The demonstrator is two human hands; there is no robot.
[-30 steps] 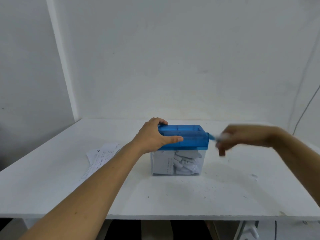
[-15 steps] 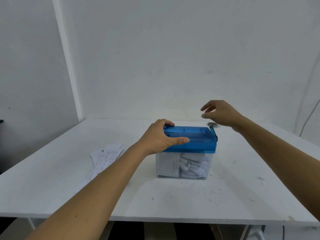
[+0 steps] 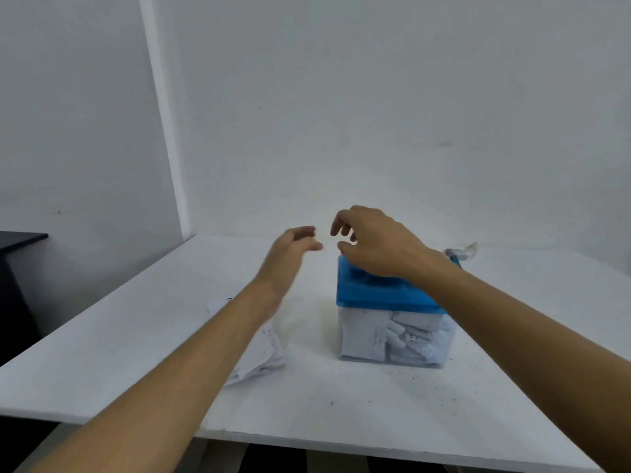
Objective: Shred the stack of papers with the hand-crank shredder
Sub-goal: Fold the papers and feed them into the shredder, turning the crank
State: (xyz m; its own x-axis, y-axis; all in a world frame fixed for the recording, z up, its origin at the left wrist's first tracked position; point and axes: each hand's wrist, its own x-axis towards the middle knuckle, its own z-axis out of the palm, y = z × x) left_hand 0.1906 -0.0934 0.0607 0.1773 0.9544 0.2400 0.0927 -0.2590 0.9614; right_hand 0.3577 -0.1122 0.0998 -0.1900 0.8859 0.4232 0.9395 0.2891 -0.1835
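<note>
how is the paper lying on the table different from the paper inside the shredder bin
The paper on the table lies as loose, whole sheets; the paper in the bin looks cut into bunched pieces and strips. The paper on the table is in the open, partly hidden by the left forearm; the paper in the bin sits behind clear walls under the blue lid. Both are white with faint print.

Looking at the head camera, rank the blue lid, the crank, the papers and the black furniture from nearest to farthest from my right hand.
1. Blue lid, directly beneath the right hand.
2. Crank, at the lid's right end, beside the wrist.
3. Papers, lying on the table, left of the lid.
4. Black furniture, far left, beyond the table's edge.
</note>
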